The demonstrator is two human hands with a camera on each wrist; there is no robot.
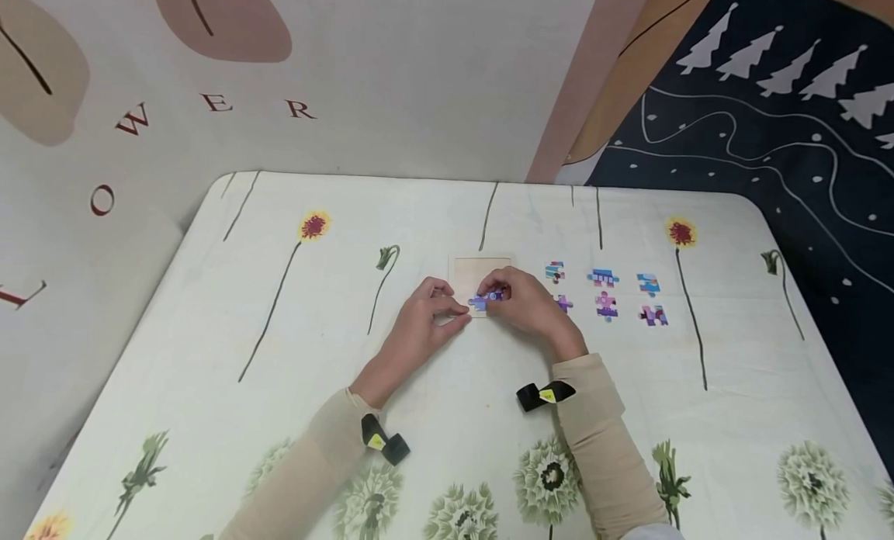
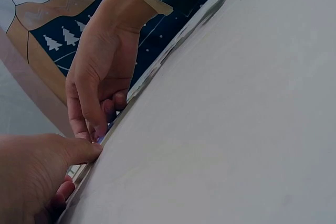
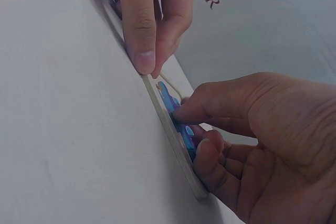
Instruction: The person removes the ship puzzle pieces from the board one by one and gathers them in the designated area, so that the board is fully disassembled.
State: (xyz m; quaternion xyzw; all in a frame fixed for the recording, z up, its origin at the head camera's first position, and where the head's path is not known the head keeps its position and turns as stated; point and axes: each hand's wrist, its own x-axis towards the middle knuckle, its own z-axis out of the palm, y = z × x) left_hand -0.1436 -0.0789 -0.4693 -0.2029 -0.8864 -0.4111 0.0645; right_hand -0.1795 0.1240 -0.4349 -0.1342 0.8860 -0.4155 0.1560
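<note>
Puzzle piece, blue and purple, is located at the near edge of the wooden tray, flat against the tray's surface. It is pinched by the right hand, whose fingers are curled onto the piece, the thumb pressing from below in the right wrist view. The grip of the right hand is therefore narrow and closed on the piece. The left hand is set just beside it: its thumb and forefinger are brought together at the tray's left near corner, the thumb tip pressed against the tray's edge. Its grip is narrow and is applied to the tray. The two hands are nearly touching over the tray.

The tray is placed near the middle of the worktop, which is covered by a pale cloth printed with flowers. To the right of the tray, six loose pieces are laid out in two rows of three, apart from one another. Black wrist straps are worn over beige sleeves on both arms. A wall with red letters is seen behind the worktop.
</note>
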